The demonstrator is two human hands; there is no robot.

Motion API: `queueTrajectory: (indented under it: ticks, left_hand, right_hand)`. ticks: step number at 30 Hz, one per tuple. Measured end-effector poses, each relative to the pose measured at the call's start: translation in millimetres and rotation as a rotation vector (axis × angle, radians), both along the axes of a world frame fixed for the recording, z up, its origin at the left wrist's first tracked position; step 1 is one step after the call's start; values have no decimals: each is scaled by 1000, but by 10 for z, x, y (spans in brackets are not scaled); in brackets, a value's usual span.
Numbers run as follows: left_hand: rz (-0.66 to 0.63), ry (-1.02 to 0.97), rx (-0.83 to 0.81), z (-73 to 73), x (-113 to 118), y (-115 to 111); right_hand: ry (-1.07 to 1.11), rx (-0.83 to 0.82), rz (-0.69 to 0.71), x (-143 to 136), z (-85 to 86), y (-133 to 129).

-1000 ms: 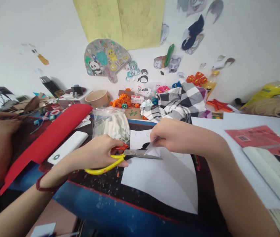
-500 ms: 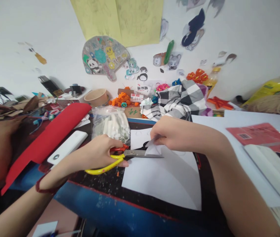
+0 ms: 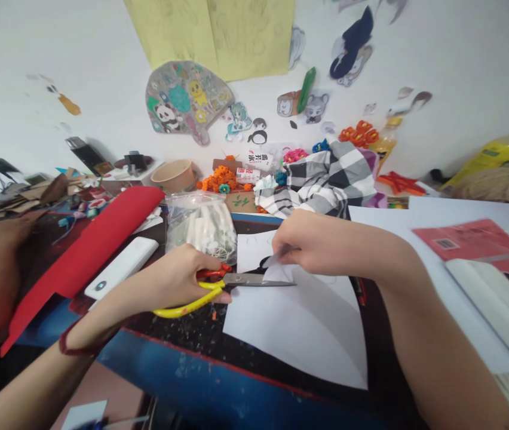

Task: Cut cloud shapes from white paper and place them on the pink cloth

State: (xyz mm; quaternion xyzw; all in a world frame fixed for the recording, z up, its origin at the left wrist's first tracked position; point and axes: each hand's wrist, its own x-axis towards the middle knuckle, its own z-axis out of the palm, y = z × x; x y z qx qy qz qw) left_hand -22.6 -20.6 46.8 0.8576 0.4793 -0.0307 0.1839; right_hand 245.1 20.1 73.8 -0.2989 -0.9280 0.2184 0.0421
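My left hand [image 3: 189, 275] is closed on the handles of a pair of scissors [image 3: 254, 279], one handle yellow and the other red. The blades point right and lie close together across a white sheet of paper [image 3: 299, 331] on the dark table top. My right hand [image 3: 293, 242] pinches a small piece of white paper [image 3: 278, 270] folded up over the blades. Whether that piece is still joined to the sheet, I cannot tell. Just behind it shows more of the paper, with a gap cut between. A clear plastic bag of white sticks [image 3: 203, 227] sits beyond my left hand.
Left of my arm lie a white power bank [image 3: 122, 267] and a long red sheet [image 3: 88, 245]. Another person's hand [image 3: 6, 239] is at the far left. A checkered cloth [image 3: 326, 182] and orange flowers [image 3: 218, 179] line the back. A red packet [image 3: 474, 245] rests at right.
The scissors and my left hand have shifted very slightly left. My right hand keeps its pinch on the paper. At the far left, the other person's second hand has moved out of sight.
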Motion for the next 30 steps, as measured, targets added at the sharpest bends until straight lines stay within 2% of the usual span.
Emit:
queueTrajectory:
  ticks: [17, 30]
  left_hand:
    - [-56, 36, 29, 15, -20, -8]
    - [-4, -1, -26, 37, 13, -46]
  right_hand:
    - [-24, 6, 43, 6, -60, 48]
    - [-21, -38, -17, 60, -22, 59]
